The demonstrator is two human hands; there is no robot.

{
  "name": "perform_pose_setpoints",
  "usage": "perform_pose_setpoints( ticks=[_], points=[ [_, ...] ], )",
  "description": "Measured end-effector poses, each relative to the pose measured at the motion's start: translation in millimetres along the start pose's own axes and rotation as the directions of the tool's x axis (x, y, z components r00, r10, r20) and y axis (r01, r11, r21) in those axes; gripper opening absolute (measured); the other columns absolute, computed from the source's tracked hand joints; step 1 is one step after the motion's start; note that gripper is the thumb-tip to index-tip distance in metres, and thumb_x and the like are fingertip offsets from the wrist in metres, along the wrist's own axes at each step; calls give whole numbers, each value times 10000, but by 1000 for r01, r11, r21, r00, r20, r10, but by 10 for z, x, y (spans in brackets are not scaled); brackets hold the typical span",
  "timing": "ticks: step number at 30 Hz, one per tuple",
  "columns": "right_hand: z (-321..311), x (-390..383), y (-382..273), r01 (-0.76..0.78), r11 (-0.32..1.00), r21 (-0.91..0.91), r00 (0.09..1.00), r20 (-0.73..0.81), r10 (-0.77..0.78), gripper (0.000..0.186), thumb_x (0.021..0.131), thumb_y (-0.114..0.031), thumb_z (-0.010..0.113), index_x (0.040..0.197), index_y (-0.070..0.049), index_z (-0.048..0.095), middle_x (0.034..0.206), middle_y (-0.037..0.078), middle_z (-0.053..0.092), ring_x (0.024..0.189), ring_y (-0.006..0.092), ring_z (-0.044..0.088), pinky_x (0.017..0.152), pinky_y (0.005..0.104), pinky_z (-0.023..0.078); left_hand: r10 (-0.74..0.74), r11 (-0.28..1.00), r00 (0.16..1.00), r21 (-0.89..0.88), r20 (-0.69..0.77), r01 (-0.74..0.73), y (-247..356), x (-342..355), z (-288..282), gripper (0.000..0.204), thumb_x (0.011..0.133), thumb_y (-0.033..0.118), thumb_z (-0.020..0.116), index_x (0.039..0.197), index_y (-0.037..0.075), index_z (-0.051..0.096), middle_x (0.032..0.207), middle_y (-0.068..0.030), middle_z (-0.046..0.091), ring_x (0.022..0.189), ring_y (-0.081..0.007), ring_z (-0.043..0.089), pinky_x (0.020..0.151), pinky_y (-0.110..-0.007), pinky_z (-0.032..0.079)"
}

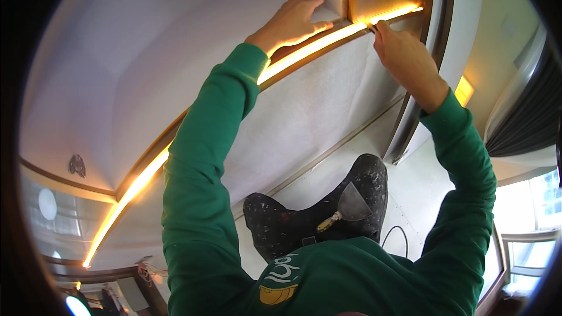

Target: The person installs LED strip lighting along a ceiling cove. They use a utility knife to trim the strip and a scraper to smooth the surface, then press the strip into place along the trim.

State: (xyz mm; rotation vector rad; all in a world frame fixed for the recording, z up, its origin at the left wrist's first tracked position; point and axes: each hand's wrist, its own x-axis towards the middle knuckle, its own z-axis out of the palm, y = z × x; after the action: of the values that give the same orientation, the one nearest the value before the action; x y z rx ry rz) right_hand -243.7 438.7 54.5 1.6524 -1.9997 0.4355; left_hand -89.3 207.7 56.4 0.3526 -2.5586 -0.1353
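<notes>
Hands overhead at the glowing light strip [304, 50] in its wood-trimmed groove: your left hand [293, 23] lies open and flat beside it, your right hand [404, 58] pinches closed on what may be a small tool [370, 25]; a slip could nick the strip.

Around you, pale wall panels [134, 52] meet dark wood trim [149, 155]. Bright windows [530, 222] sit to your right beside a dark curtain [530, 120].
</notes>
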Motion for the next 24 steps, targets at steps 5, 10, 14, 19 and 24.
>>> perform_pose_setpoints(
  ticks=[5,10,14,19,24],
  points=[
    [104,53,39,71,992,102,996,-60,-65,222,1056,-198,570,1121,14,591,783,210,723,698,403,710,652,517,576,-54,998,997,-33,50,55,-14,-69,-2,803,1000,511,696,1556,-29,484,1644,-207,433,1556,-357,360,1264,-466,351],
    [372,210,-7,73,986,153,995,-78,-62,198,1067,-178,569,1121,13,564,773,227,701,720,414,701,652,531,545,-70,994,995,-75,64,75,-15,-96,-67,821,995,531,702,1554,-30,486,1639,-213,442,1556,-360,367,1263,-476,354],
    [403,226,10,60,990,131,997,-49,-54,203,1071,-180,568,1117,18,572,776,221,704,718,396,709,653,507,562,-30,999,998,-38,46,32,-43,-78,-41,829,992,547,701,1551,-28,491,1635,-220,447,1552,-368,372,1264,-478,354],
    [435,241,24,111,993,38,992,-61,-108,235,1079,-191,555,1146,32,583,782,223,709,724,384,718,664,496,574,-3,1000,999,-15,32,3,-73,-57,-3,834,994,564,691,1551,-23,492,1640,-218,443,1550,-375,370,1267,-479,349],
    [459,243,28,87,990,108,993,-85,-79,253,1078,-188,541,1174,42,585,791,229,713,733,399,715,688,499,575,14,1000,999,-5,29,-14,-115,-53,19,843,994,577,684,1556,-20,488,1642,-211,441,1552,-375,366,1269,-480,346]
  ],
)
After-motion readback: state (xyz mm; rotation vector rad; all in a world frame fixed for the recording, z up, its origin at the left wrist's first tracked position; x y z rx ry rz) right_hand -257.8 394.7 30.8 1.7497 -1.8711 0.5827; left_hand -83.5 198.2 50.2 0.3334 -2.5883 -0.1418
